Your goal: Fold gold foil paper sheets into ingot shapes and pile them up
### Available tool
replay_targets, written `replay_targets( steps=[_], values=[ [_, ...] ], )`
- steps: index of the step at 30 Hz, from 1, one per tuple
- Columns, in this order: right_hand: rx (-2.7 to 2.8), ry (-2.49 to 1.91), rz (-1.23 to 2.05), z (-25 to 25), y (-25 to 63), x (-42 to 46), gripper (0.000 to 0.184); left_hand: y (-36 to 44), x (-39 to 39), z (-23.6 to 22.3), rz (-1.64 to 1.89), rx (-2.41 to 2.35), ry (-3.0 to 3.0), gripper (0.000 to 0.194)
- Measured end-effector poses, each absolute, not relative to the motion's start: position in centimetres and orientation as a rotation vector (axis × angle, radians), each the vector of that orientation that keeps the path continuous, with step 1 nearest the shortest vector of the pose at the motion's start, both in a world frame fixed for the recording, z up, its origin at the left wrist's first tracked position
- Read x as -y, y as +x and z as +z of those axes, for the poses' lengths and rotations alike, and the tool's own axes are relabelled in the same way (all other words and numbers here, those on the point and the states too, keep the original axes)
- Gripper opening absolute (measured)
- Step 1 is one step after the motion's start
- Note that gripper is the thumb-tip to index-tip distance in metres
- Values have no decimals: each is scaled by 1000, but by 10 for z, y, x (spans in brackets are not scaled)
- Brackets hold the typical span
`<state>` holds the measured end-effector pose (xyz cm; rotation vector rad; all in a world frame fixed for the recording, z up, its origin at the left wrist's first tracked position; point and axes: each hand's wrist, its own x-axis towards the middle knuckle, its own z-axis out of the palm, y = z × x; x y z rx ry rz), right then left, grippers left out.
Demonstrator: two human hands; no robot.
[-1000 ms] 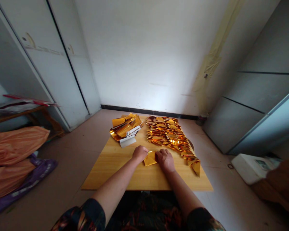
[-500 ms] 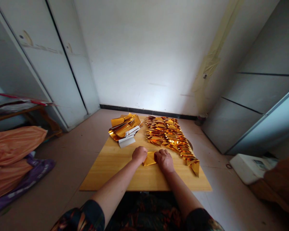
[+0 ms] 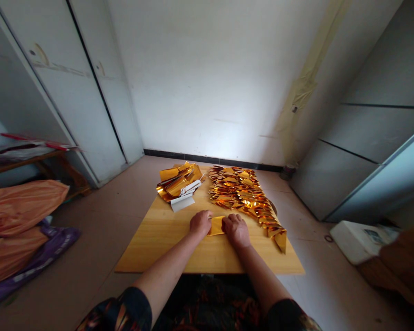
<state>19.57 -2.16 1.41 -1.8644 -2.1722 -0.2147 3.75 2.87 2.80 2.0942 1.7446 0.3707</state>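
Note:
A small folded gold foil paper (image 3: pixel 216 225) lies on the low wooden table (image 3: pixel 158 250), between my two hands. My left hand (image 3: pixel 200 223) is closed, its fingers pinching the paper's left edge. At the paper's right edge my right hand (image 3: pixel 235 229) is curled and pressing down on it. A long heap of folded gold pieces (image 3: pixel 245 195) runs along the table's right side, close to my right hand. At the far left of the table sits a loose stack of gold foil sheets (image 3: pixel 178 183), with a white sheet (image 3: pixel 182 202) at its near edge.
White cabinet doors (image 3: pixel 69 92) stand to the left and grey panels (image 3: pixel 372 138) to the right. Orange bags (image 3: pixel 19 207) and a purple cloth (image 3: pixel 37 262) lie on the floor at left. A white box (image 3: pixel 359 239) rests on the floor at right.
My hands have drawn closer together over the gold paper, and less of it shows between them. The paper now looks flatter and more folded.

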Motion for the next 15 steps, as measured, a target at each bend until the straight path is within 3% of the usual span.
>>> replay_targets(
  steps=[15],
  values=[
    [2186,-1871,-229,10,196,21,7,35,-27,20,431,-1673,2194,37]
  ],
)
